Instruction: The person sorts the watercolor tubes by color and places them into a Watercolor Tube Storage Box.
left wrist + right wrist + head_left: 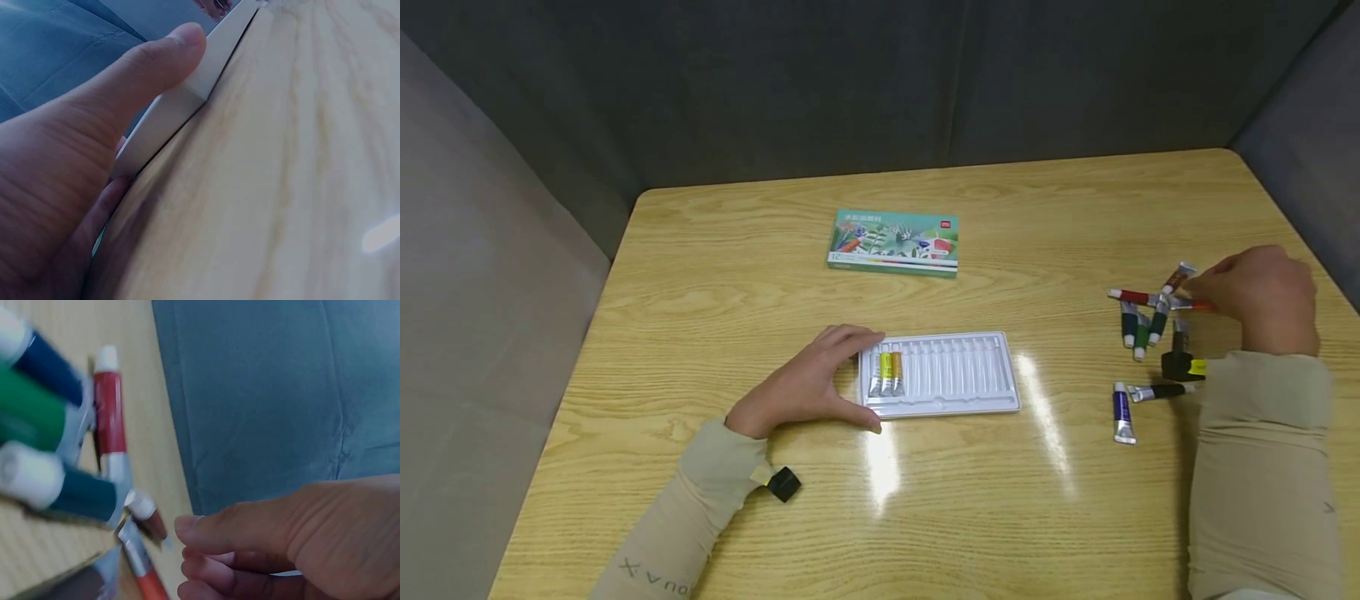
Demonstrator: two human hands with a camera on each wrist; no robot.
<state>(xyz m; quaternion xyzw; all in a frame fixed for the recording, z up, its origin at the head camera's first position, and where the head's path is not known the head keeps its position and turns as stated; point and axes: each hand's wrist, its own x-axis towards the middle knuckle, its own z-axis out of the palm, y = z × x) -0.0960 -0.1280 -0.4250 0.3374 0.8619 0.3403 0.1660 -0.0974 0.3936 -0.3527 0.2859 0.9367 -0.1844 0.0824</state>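
Note:
My left hand (816, 375) grips the left end of a white plastic tray (955, 371), thumb at its near edge and fingers at its far edge. In the left wrist view the thumb (156, 65) presses the tray's side wall (169, 119). Three paint tubes stand in its left slots: a white one (875, 375), a yellow one (886, 373) and an ochre one (897, 373). At the right, my right hand (1262, 292) hovers beside an orange-red tube (150, 584) and a brown tube (147, 512), its thumb and fingers slightly apart with nothing visible between them.
A dark red tube (1131, 296), blue tube (1128, 325), green tube (1142, 333) and dark green tube (1159, 321) lie piled by the right hand. Nearer me are a violet tube (1122, 408) and a black tube (1165, 391). A green paint box (893, 242) lies behind the tray.

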